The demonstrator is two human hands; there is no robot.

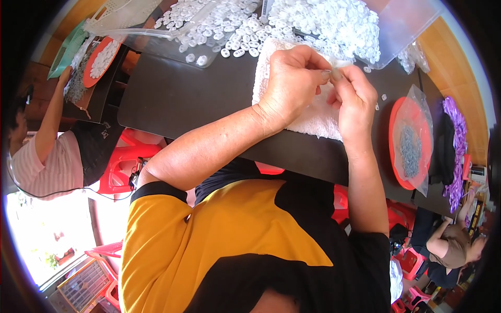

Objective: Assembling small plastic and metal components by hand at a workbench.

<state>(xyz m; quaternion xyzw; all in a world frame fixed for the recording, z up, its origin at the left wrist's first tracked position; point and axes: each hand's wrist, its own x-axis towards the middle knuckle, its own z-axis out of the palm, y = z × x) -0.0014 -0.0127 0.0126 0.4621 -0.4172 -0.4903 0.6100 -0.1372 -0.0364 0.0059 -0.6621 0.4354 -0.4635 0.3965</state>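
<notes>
Over a white towel (318, 125) on the dark table, my two hands meet fingertip to fingertip. My left hand (293, 78) is closed, thumb and forefinger pinched together. Facing it, my right hand (355, 96) is also closed in a pinch. Whatever sits between the fingertips is too small and too covered to name. Just beyond the towel spreads a heap of small white oval plastic pieces (245, 39) with holes in them. More of these white pieces (334, 26) fill a clear plastic bin (396, 31) beyond my hands.
Right of my right hand, a red plate (395, 141) bears a clear bag with small grey metal pieces (410, 151). Past it lies a purple bundle (455, 151). At left, a person (49, 156) reaches toward a green basket (65, 49) and an orange-red plate (94, 73). Another person (451, 242) sits lower right.
</notes>
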